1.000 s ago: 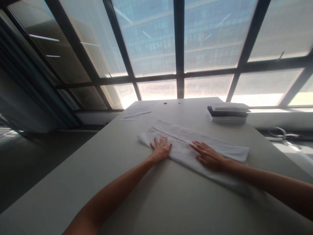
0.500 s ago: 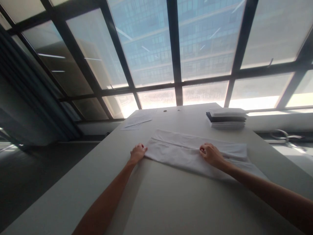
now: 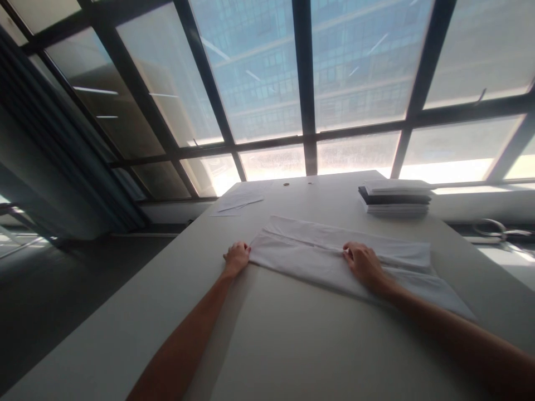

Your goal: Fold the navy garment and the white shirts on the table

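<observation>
A white cloth garment point(image 3: 301, 253), folded into a long strip, lies slantwise on the white table point(image 3: 267, 334). A fold line runs along its length, and a corner spreads out at the right under my forearm. My left hand point(image 3: 237, 257) is closed on the garment's left end, with the fingers curled at its near corner. Across the middle of the garment rests my right hand point(image 3: 364, 266), fairly flat, its fingertips touching the cloth by the fold line. Part of the garment is hidden under my right hand and forearm.
At the far right of the table stands a stack of folded cloths point(image 3: 395, 199), white with a dark one between. Sheets of paper point(image 3: 240, 200) lie at the far left. Large windows rise behind the table, and a dark curtain point(image 3: 75, 145) hangs at the left.
My right hand has flattened onto the cloth from a more bent, pinched shape. My left hand remains at the garment's left end. The view has shifted slightly.
</observation>
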`<state>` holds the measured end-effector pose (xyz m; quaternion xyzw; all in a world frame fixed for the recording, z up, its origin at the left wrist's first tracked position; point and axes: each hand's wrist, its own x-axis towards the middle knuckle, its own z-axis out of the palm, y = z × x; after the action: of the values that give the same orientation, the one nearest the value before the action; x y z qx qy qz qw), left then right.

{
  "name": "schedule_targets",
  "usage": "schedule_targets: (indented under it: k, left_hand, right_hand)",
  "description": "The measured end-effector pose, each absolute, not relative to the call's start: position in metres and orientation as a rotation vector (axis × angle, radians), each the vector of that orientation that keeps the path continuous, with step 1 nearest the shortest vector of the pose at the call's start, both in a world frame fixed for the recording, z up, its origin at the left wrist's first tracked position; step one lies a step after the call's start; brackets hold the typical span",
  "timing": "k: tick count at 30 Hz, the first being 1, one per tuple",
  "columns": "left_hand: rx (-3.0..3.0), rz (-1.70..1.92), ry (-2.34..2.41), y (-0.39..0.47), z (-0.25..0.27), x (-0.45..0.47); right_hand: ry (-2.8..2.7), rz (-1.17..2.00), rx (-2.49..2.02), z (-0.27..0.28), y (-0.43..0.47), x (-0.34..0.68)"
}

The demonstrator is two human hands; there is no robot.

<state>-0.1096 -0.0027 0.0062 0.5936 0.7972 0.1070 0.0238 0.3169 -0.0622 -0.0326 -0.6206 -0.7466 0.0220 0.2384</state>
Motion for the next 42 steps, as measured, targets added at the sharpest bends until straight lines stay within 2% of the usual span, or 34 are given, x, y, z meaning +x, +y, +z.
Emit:
schedule_targets:
  k: [2,4,7,10,12,26,36,39,42]
  left_hand:
    - [1.92,0.392,2.503,-0.01,0.01,-0.095]
    - [2.152,0.496,2.348,-0.021,0.013,-0.068]
    - [2.605,0.559,1.668,-0.043,0.01,-0.011]
    - [2.765,0.348,1.097,-0.059,-0.003,0.043]
    - [2.769,0.209,0.971,-0.058,-0.011,0.061]
    - [2.547,-0.018,1.723,0.028,-0.016,-0.047]
    - [2.52,-0.051,1.913,-0.026,-0.028,-0.058]
    - [2.502,0.005,1.977,-0.038,-0.024,-0.053]
    - [2.581,0.206,1.822,-0.037,-0.01,-0.023]
  right_hand:
    - [-2.046,-0.003,-1.706,-0.031,-0.066,0.314]
    - [-2.043,-0.059,-1.689,-0.028,-0.07,0.308]
    - [-2.068,-0.063,-1.574,-0.026,-0.08,0.289]
    - [-2.221,-0.008,-1.396,-0.03,-0.091,0.269]
    - [-2.356,0.032,-1.319,-0.036,-0.096,0.26]
    - [-2.622,0.205,-1.203,-0.026,-0.109,0.268]
    - [-2.672,0.409,-1.032,-0.017,-0.114,0.303]
    - [-2.497,0.478,-1.051,-0.017,-0.113,0.314]
    - [-2.092,0.337,-1.333,-0.017,-0.098,0.319]
